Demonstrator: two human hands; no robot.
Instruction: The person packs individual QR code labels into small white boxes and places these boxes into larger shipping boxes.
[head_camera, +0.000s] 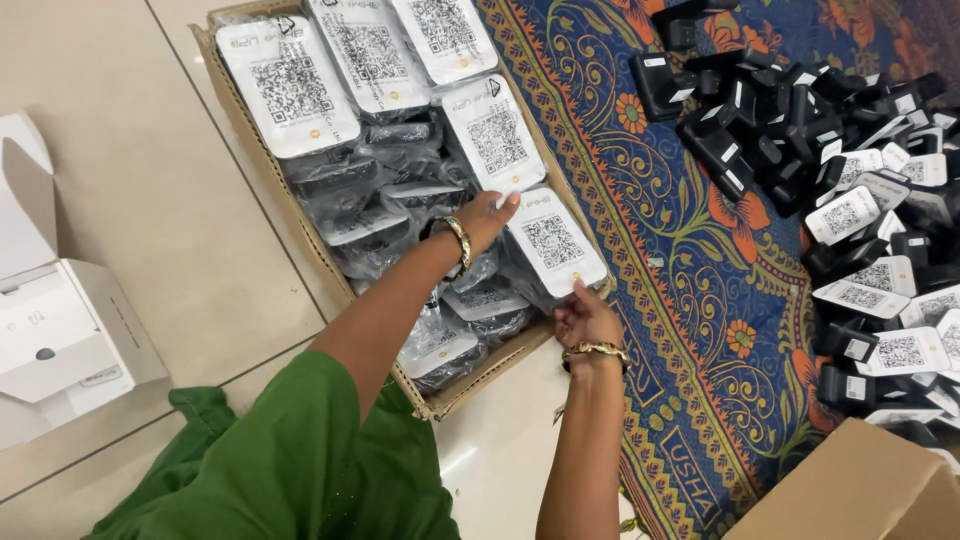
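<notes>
We look down on a shallow cardboard tray (232, 108) lying on the tiled floor (150, 200), packed with black devices sealed in clear bags, each topped by a white card with a square code pattern. Our left hand (487, 217) reaches over the tray's middle, fingers extended and loosely open, fingertips resting on the upper edge of one bagged device (553, 247) that sits at the tray's right rim. Our right hand (585, 318) meets the same package at its lower corner, just inside the tray's near-right edge, fingers curled and pinching the bag's edge. Both wrists carry gold bangles, and a green sleeve (300, 460) covers the left shoulder below the tray.

Right of the tray spreads a patterned blue and orange rug (690, 300), and beyond it, well apart from the tray, lies a heap of unbagged black devices and white cards (850, 200). Left of the tray stands an open white box (60, 330). A brown carton corner (860, 490) shows at the far lower right of the tray.
</notes>
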